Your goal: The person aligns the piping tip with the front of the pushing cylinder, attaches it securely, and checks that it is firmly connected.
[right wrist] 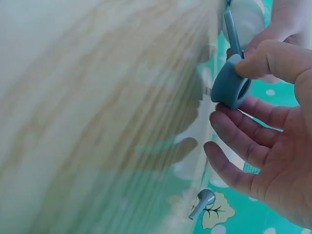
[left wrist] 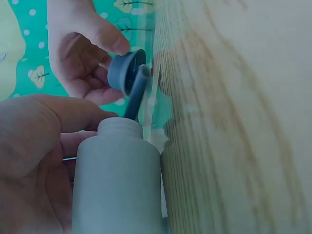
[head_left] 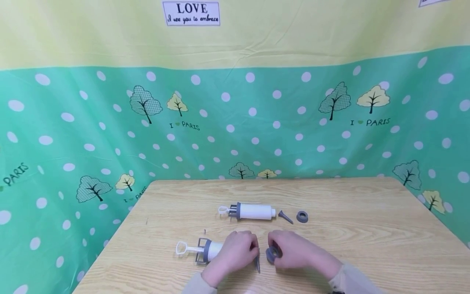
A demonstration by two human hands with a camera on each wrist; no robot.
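My left hand (head_left: 238, 250) pinches a grey tapered nozzle (head_left: 258, 264) whose narrow end points toward the table's near edge. Opposite it, my right hand (head_left: 293, 250) holds a grey ring-shaped cap (head_left: 271, 255) between thumb and fingers. In the right wrist view the cap (right wrist: 227, 85) and the nozzle (right wrist: 233, 36) appear close together; whether they touch I cannot tell. A white syringe-like tube with a grey collar (head_left: 207, 250) and a white pull handle (head_left: 181, 248) lies by the left hand, which partly covers it. Its threaded neck (left wrist: 120, 127) shows in the left wrist view.
Farther back on the wooden table (head_left: 349, 204) lies a similar white tube (head_left: 255, 211) with its handle to the left. Right of it are a loose grey nozzle (head_left: 285, 217) and another grey ring cap (head_left: 302, 216). A patterned green curtain (head_left: 257, 122) hangs behind.
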